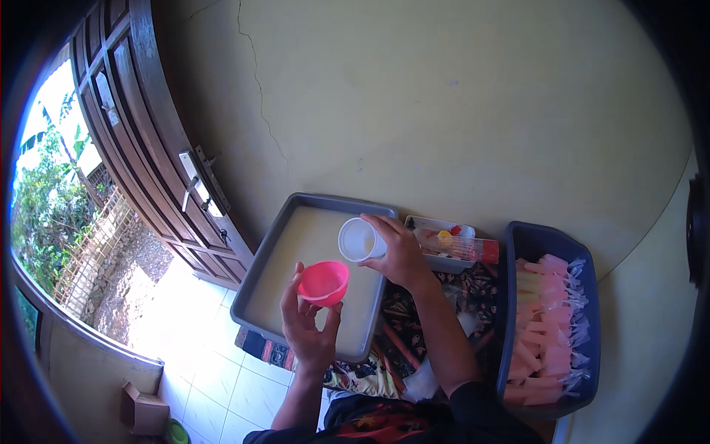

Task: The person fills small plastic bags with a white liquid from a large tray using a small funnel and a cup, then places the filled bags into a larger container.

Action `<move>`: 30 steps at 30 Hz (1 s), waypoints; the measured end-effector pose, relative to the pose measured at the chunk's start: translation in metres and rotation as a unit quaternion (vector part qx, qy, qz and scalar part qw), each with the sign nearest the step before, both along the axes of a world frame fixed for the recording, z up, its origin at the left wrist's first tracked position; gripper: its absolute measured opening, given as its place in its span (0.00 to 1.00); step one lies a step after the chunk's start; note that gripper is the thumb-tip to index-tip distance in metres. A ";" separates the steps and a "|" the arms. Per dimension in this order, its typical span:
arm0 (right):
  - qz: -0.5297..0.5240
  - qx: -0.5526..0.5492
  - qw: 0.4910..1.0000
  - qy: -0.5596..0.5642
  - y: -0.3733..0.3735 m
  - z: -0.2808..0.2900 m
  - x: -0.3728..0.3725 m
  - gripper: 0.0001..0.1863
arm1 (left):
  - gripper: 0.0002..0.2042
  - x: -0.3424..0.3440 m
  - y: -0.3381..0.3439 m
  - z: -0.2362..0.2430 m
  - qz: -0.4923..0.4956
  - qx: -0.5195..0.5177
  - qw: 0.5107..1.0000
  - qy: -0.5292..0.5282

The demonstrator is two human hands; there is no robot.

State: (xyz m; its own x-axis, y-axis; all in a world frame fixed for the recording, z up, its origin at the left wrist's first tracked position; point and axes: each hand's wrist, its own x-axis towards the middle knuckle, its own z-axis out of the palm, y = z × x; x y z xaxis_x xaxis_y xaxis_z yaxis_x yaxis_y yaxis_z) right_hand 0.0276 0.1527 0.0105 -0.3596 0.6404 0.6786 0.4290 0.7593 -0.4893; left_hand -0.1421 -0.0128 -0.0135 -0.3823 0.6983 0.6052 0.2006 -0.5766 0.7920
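My left hand (pixel 309 325) is closed around the lower part of a pink plastic funnel (pixel 325 285), whose wide mouth faces up; its lower end is hidden by my fingers. Just up and to the right, my right hand (pixel 399 250) grips a translucent white plastic cup (pixel 359 240) by its side. The cup is tilted with its mouth toward me, apart from the funnel. Both are over a large grey tray (pixel 251 288) holding a pale, milky liquid (pixel 288 244).
To the right, a dark blue bin (pixel 510 325) holds several tied plastic tubes (pixel 543 325), pink and pale yellow. A white basket (pixel 462 263) with a red-capped clear container (pixel 458 244) stands behind a patterned cloth (pixel 407 311). At left are an open wooden door (pixel 140 126) and a cardboard box (pixel 143 409).
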 end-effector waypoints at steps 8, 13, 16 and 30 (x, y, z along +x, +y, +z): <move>0.061 -0.037 0.992 -0.102 0.012 -0.020 -0.016 0.48 | 0.43 -0.008 0.002 -0.009 0.008 -0.023 1.000 0.005; 0.083 -0.036 0.989 -0.120 0.014 -0.022 -0.019 0.45 | 0.42 -0.009 0.003 -0.011 0.011 -0.028 1.000 0.004; 0.090 -0.042 0.987 -0.127 0.011 -0.018 -0.020 0.44 | 0.42 -0.010 0.003 -0.012 0.015 -0.025 1.000 0.007; 0.103 -0.040 0.986 -0.124 0.004 -0.019 -0.021 0.43 | 0.41 -0.008 0.004 -0.013 0.009 -0.027 1.000 0.010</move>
State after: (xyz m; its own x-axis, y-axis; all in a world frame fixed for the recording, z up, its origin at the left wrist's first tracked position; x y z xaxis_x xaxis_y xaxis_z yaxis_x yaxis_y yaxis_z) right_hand 0.0068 0.1572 -0.0088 -0.6365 0.5843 0.5035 0.3839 0.8062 -0.4502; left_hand -0.1499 -0.0089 -0.0269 -0.3832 0.7234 0.5743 0.2256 -0.5297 0.8177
